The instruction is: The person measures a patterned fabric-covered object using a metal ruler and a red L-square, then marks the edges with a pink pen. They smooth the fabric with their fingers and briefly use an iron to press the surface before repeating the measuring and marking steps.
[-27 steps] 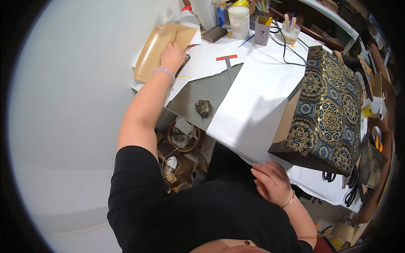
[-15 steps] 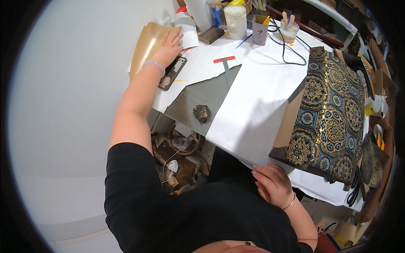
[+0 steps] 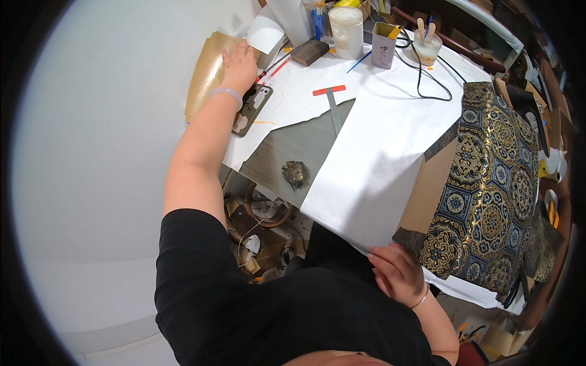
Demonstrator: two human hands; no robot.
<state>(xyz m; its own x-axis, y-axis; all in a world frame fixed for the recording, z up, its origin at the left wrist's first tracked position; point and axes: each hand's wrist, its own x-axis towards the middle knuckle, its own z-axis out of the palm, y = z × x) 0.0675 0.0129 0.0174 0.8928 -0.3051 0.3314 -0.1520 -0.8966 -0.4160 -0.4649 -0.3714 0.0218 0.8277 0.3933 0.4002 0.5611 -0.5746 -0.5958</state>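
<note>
My left hand [image 3: 239, 66] reaches to the far left of the table, palm down on a glossy tan sheet [image 3: 204, 76]; its fingers are stretched out. Under that wrist lies a phone in a patterned case [image 3: 252, 110]. A white curled sheet [image 3: 266, 32] stands just beyond the fingertips. My right hand [image 3: 398, 272] rests at the table's front edge, thumb apart from loosely bent fingers and nothing visible in it. Beside it are the white paper [image 3: 360, 171] and the corner of a panel covered in blue, gold and black brocade [image 3: 482, 183], with a bare tan side.
A crumpled brocade scrap [image 3: 295, 175] and a red-headed T-square [image 3: 333, 104] lie mid-table. Farther back stand a white tub [image 3: 346, 33], a small tin [image 3: 384, 47], a cup with sticks [image 3: 426, 49] and a dark block [image 3: 310, 53]. A black cord [image 3: 419, 76] loops nearby.
My left hand's fingers have drawn left and closer together on the tan sheet. The white sheet beyond has shifted away, baring a red-and-black slim tool. My right hand has hardly moved.
</note>
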